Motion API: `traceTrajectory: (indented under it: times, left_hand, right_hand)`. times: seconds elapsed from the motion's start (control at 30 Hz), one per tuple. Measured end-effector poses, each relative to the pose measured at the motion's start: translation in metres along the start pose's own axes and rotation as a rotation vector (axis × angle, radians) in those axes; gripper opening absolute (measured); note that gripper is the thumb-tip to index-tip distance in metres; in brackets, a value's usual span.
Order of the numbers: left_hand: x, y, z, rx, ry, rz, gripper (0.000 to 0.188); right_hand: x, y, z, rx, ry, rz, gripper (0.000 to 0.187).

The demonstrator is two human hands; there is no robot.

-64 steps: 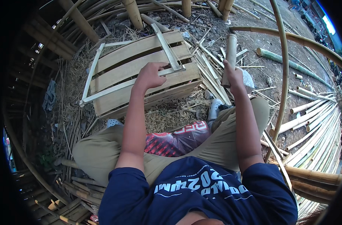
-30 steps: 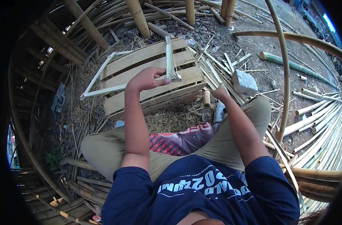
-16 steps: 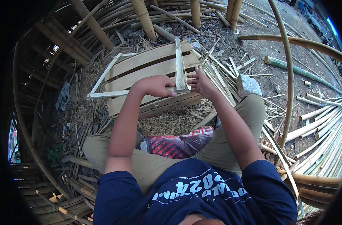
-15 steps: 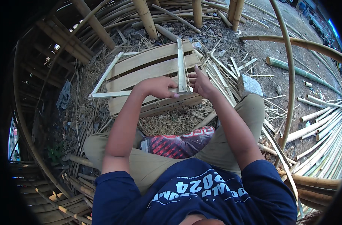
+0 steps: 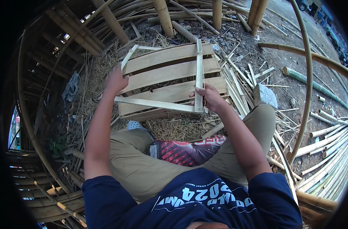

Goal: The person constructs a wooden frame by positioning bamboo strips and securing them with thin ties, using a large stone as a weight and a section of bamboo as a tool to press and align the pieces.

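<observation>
A four-sided frame of pale split-bamboo strips (image 5: pixel 155 104) lies over a slatted wooden crate (image 5: pixel 158 76) in front of my crossed legs. My left hand (image 5: pixel 116 81) is closed round the frame's left side, near its lower left corner, and hides part of that strip. On the right side strip, a little above the near right corner, my right hand (image 5: pixel 211 97) grips with the thumb on top and fingers reaching underneath. The far side strip shows beyond the crate's back left edge.
Thin split strips (image 5: pixel 235 86) lie right of the crate beside a grey stone block (image 5: pixel 265 95). Bamboo poles (image 5: pixel 330 152) are piled at the right. A curved bamboo pole (image 5: pixel 307 76) rises nearby. A printed cloth bundle (image 5: pixel 185 150) lies between my legs.
My left hand has moved from the near right corner out to the frame's left side. My right hand now grips the right strip, and the frame has shifted slightly over the crate.
</observation>
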State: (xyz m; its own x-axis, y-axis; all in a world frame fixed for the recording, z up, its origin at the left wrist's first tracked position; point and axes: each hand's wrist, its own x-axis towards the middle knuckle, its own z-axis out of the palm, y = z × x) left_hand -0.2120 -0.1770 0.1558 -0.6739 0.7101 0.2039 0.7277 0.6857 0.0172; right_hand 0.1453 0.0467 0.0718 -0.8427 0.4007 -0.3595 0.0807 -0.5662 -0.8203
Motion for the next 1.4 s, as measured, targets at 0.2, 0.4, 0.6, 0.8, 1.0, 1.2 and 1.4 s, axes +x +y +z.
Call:
traceTrajectory:
  times: [0.2, 0.4, 0.6, 0.8, 1.0, 1.2, 1.4]
  left_hand:
    - [0.02, -0.054, 0.032, 0.068, -0.162, -0.352, 0.062]
    - [0.006, -0.077, 0.054, 0.05, -0.193, -0.4, 0.033]
    - [-0.001, -0.069, 0.057, 0.087, -0.107, -0.375, 0.019]
    - [0.003, -0.092, 0.055, 0.051, -0.06, -0.317, 0.018]
    - [0.01, -0.099, 0.052, 0.019, 0.057, -0.274, 0.017]
    - [0.012, -0.102, 0.053, -0.038, 0.163, -0.185, 0.023]
    - [0.009, -0.115, 0.048, -0.001, 0.152, -0.205, 0.022]
  right_hand:
    - [0.001, 0.01, -0.009, 0.008, 0.023, 0.048, 0.029]
    - [0.006, 0.023, -0.013, -0.024, -0.006, 0.044, 0.033]
    - [-0.002, 0.031, -0.009, 0.012, 0.028, 0.054, 0.034]
    - [-0.01, 0.049, 0.005, 0.019, 0.013, 0.013, 0.028]
    - [-0.018, 0.061, 0.008, -0.127, 0.122, -0.044, 0.029]
    - [-0.026, 0.067, 0.011, -0.17, 0.134, -0.038, 0.028]
    - [-0.031, 0.072, 0.018, -0.144, 0.078, -0.053, 0.028]
